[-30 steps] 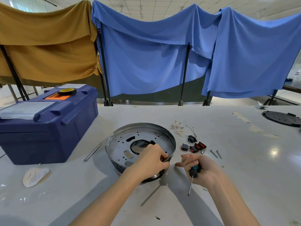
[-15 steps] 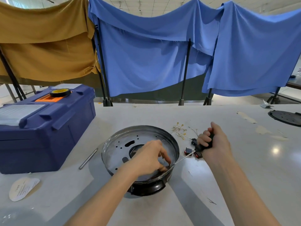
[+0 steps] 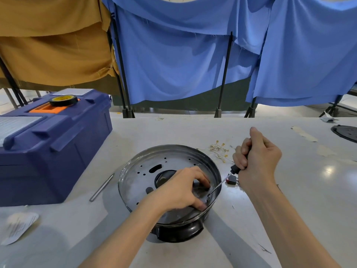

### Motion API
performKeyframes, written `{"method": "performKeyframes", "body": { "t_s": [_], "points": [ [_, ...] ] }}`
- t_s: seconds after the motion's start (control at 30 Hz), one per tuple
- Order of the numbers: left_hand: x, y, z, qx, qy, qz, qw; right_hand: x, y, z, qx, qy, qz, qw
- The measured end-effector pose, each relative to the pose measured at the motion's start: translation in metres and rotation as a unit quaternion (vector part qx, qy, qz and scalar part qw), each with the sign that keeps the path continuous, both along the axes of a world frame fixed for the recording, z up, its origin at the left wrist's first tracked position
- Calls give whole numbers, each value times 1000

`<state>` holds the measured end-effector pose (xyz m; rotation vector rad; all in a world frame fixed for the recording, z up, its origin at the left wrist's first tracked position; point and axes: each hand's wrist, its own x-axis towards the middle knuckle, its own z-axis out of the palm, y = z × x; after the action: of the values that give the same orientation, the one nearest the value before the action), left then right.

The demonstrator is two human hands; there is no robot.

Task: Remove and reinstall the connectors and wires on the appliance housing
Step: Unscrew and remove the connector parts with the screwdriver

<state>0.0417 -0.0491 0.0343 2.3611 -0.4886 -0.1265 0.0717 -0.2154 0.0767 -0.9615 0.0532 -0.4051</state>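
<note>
A round metal appliance housing [image 3: 146,167] on a black base sits on the table in front of me. My left hand [image 3: 179,188] reaches inside its right part, fingers curled down onto a small dark part against the plate; what it pinches is hidden. My right hand [image 3: 257,163] grips the black handle of a screwdriver [image 3: 222,183], whose shaft slants down over the rim with its tip on a screw near my left fingers. Loose wires with brass terminals [image 3: 218,149] lie behind the housing on the right. A red and black connector [image 3: 232,179] lies under my right hand.
A blue toolbox [image 3: 54,146] with a roll of tape [image 3: 63,100] on top stands at the left. A metal rod [image 3: 101,187] lies between it and the housing. A black round plate [image 3: 345,132] lies at the far right edge. A paper label [image 3: 19,227] lies at the front left.
My right hand lifted the screwdriver from the table front and swung it up to the right of the housing, tip now inside the rim. My left hand moved deeper into the housing.
</note>
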Motion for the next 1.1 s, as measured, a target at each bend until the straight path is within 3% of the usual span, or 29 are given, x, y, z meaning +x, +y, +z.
{"method": "performKeyframes", "body": {
  "t_s": [0.3,0.5,0.63,0.87,0.97,1.1],
  "points": [
    [0,-1,-2,-22,10,-2,1000,-9,9,7,-108,-69,44,991],
    [0,-2,-2,-71,34,-13,997,-14,10,23,-196,-79,302,929],
    [1,-1,-4,-78,32,-13,996,-19,8,23,-327,-147,229,905],
    [1,-2,-4,-78,48,-12,996,-18,21,21,-379,-182,43,906],
    [1,0,-3,-104,73,-9,992,-15,30,18,-449,-187,-50,872],
    [0,0,1,-153,86,-1,984,-23,38,15,-520,-250,-177,797]
  ]
}}
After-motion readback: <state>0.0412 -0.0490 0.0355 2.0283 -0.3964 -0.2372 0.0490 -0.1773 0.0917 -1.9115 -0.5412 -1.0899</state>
